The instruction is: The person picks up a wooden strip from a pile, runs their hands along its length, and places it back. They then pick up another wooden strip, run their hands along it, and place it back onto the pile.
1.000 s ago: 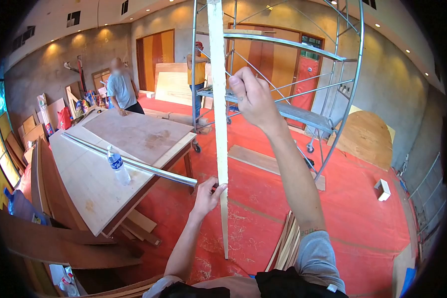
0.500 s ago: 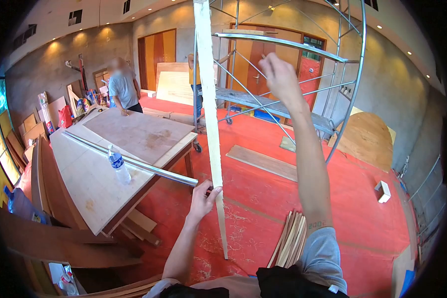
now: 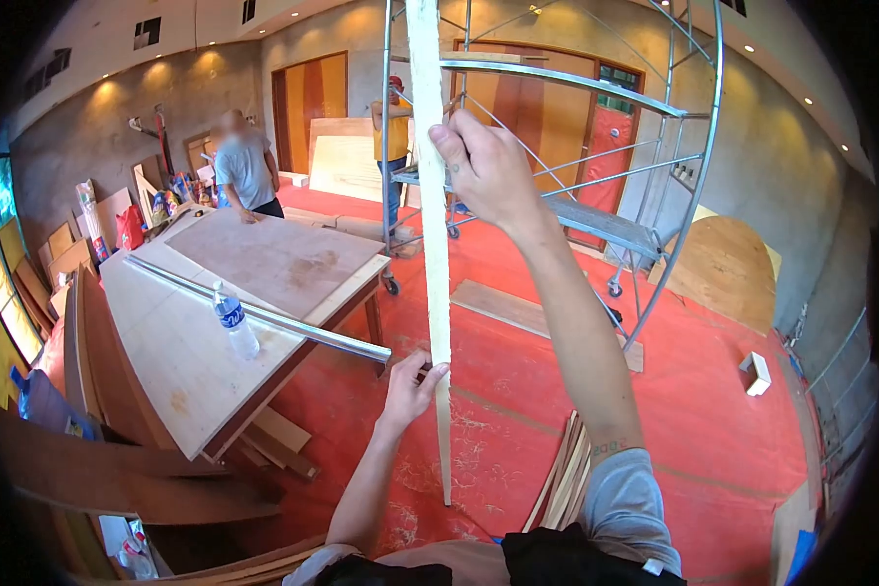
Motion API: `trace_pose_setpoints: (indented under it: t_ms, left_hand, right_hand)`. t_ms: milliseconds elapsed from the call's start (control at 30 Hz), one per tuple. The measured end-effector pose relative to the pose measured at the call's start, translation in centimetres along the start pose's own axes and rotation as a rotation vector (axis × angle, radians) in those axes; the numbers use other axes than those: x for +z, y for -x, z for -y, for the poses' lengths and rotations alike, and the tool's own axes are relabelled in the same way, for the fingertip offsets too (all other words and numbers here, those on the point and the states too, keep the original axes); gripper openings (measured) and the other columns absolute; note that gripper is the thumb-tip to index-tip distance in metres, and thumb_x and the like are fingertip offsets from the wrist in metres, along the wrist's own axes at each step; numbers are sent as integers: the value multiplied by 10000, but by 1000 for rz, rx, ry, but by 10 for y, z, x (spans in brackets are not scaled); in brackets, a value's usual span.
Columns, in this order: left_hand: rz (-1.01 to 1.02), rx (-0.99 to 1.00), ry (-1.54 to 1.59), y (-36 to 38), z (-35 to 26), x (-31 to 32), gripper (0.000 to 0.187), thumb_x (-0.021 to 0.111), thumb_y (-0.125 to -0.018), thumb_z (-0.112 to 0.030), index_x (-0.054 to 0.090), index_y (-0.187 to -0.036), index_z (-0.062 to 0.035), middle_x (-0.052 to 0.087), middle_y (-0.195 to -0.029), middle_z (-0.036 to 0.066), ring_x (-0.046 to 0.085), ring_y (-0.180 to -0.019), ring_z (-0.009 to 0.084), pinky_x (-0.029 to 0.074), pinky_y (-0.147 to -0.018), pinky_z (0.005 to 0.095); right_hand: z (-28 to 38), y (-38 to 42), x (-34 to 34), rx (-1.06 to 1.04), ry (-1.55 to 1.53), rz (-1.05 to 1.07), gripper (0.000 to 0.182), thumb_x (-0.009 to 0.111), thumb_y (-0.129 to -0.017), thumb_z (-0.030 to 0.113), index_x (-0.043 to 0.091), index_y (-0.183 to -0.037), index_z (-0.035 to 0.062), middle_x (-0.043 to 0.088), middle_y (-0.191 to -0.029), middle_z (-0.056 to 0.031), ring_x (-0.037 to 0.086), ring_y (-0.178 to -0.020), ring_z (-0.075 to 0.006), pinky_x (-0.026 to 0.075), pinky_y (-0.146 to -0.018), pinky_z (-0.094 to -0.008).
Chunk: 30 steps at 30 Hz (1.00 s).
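Observation:
A long, pale wooden strip (image 3: 434, 244) stands nearly upright in front of me, running from the top edge of the view down toward the red floor covering. Low on it, my left hand (image 3: 412, 391) is closed round the strip, thumb against its right edge. Higher up, my right hand (image 3: 488, 171) pinches the strip's right edge with the thumb across the face and the fingers curled. Part of those fingers is hidden from me. Below my right arm lies a bundle of thin wooden strips (image 3: 565, 479) on the floor.
A worktable (image 3: 156, 342) at left bears a water bottle (image 3: 234, 322), a metal profile (image 3: 293, 327) jutting past its edge, and a board (image 3: 273, 259). One person (image 3: 246, 171) stands behind it; another (image 3: 393, 146) is near wheeled scaffolding (image 3: 566, 73). A plank (image 3: 508, 305) lies on the floor.
My right hand has come down and left from mid-air and now grips the strip. The strip has shifted slightly right in view. My left hand keeps its hold.

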State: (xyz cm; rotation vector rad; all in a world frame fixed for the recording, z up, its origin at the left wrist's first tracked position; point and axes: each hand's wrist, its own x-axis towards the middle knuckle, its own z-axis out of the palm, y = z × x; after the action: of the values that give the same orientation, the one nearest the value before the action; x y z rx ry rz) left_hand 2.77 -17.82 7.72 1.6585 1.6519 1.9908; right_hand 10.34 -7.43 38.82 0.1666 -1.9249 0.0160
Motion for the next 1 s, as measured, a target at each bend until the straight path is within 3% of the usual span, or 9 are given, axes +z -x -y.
trace_pose_setpoints:
  t_ms: [133,267,367,467,600,700,800,833,1000]
  left_hand:
    - [11,-27,-24,-1,2,2,216,696,-901,-166,612,-837,22,592,-696,97,574,-603,156,448,-558,306]
    - [41,-16,-17,1,7,4,149,663,-922,-133,643,-895,12,649,-753,71,589,-660,99,474,-596,272]
    - [51,-1,-27,0,2,5,141,661,-922,-131,648,-907,9,650,-756,71,593,-663,101,475,-596,271]
    - [40,2,-43,-2,-2,6,151,667,-918,-137,645,-901,11,637,-738,78,593,-648,119,470,-589,280]
    - [6,-20,29,-2,-5,1,178,678,-912,-149,632,-872,19,619,-698,91,583,-598,141,461,-556,292]
    - [14,11,-24,-5,5,0,172,673,-916,-148,632,-885,17,630,-705,80,588,-616,126,468,-567,286]
    - [27,-27,-2,-4,8,2,165,662,-926,-148,633,-905,13,652,-733,69,601,-657,107,485,-601,277]
    - [22,-17,4,-4,9,3,167,662,-926,-149,633,-905,13,652,-734,69,600,-657,107,485,-602,278]
    - [21,-21,-29,-5,9,1,166,666,-925,-151,634,-903,11,652,-735,67,597,-655,104,483,-596,278]
  right_hand:
    - [-11,3,3,-79,-13,-32,296,522,-1006,240,512,-834,-2,502,-622,-181,532,-571,-370,414,-527,-417]
    - [-17,3,-5,-193,37,-32,230,567,-978,181,523,-833,8,520,-641,-181,556,-584,-371,437,-518,-417]
    - [-29,-5,-16,-398,297,-13,153,579,-927,126,528,-823,26,625,-749,-166,631,-644,-351,508,-544,-429]
    - [-46,-15,-32,-425,447,-51,110,585,-904,100,533,-831,36,621,-748,-150,637,-655,-340,525,-555,-423]
    - [-62,-15,-53,-175,387,-13,146,595,-920,155,559,-935,14,637,-788,-149,641,-725,-346,503,-621,-455]
    - [-55,5,-34,-139,164,110,187,601,-933,183,555,-956,2,633,-788,-162,640,-732,-316,495,-640,-434]
    - [-18,21,-31,153,-180,261,212,608,-937,205,552,-952,2,614,-762,-169,629,-720,-278,488,-653,-400]
    - [-19,27,-26,149,-241,254,230,618,-935,228,550,-942,8,609,-749,-147,618,-690,-250,472,-622,-388]
    - [-4,35,-13,40,-49,256,228,607,-937,220,513,-865,25,603,-752,-154,609,-668,-351,475,-603,-435]
